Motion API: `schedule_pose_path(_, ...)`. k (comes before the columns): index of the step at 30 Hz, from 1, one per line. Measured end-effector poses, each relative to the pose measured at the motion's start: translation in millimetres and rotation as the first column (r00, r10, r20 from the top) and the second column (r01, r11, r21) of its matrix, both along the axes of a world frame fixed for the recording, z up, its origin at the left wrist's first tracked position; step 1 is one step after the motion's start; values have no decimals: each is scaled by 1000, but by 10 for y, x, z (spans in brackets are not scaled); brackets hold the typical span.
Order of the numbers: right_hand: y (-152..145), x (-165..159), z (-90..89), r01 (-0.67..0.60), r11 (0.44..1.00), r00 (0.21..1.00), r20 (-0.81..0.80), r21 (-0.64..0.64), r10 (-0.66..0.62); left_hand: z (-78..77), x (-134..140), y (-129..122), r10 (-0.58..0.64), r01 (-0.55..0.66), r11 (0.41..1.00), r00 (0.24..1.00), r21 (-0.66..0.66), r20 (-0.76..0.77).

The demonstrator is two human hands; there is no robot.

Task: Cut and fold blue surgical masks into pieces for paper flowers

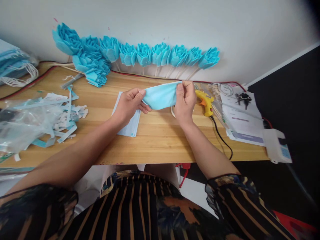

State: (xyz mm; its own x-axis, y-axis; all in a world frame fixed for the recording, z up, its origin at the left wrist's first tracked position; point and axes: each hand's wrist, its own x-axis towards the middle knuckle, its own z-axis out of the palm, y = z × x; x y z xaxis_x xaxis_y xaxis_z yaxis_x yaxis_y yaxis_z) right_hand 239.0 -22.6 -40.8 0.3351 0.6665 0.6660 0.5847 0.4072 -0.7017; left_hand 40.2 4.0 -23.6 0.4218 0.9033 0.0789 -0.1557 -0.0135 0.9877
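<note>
Between my two hands a piece of light blue face-mask fabric (161, 95) is held up above the table. My left hand (131, 104) pinches its left end between thumb and fingers. At the other end, my right hand (185, 100) grips the fabric with the thumb on top. Beneath my left hand and wrist lies a stack of flat blue mask sheets (131, 126), partly covered. A white ring (173, 111), mostly hidden, shows beside my right hand. Just right of that hand rests a yellow glue gun (205, 102).
Blue fabric flowers (161, 54) on sticks lean along the wall. Scraps and a clear plastic bag (32, 123) cover the table's left. Masks with white loops (15, 65) lie farther back. Papers (243, 116) with keys (243, 98) and the glue gun's black cord (221, 135) occupy the right.
</note>
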Motion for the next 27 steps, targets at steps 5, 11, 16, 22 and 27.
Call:
schedule_pose_path(5, 39, 48, 12, 47, 998, 999, 20, 28, -48, 16, -37, 2, 23, -18, 999, 994, 45, -107)
schedule_pose_path(11, 61, 74, -7, 73, 995, 993, 83, 61, -78, 44, -57, 5, 43, -39, 999, 989, 31, -142)
schedule_pose_path(16, 44, 43, -15, 63, 996, 994, 82, 69, -69, 31, -56, 17, 66, -60, 997, 987, 43, -149)
schedule_pose_path(22, 57, 42, -32, 30, 999, 999, 43, 42, -31, 31, -49, 5, 56, -52, 998, 988, 33, -144)
schedule_pose_path(27, 66, 66, -42, 4, 1000, 998, 63, 13, -5, 21, -46, 14, 66, -65, 998, 989, 11, -131)
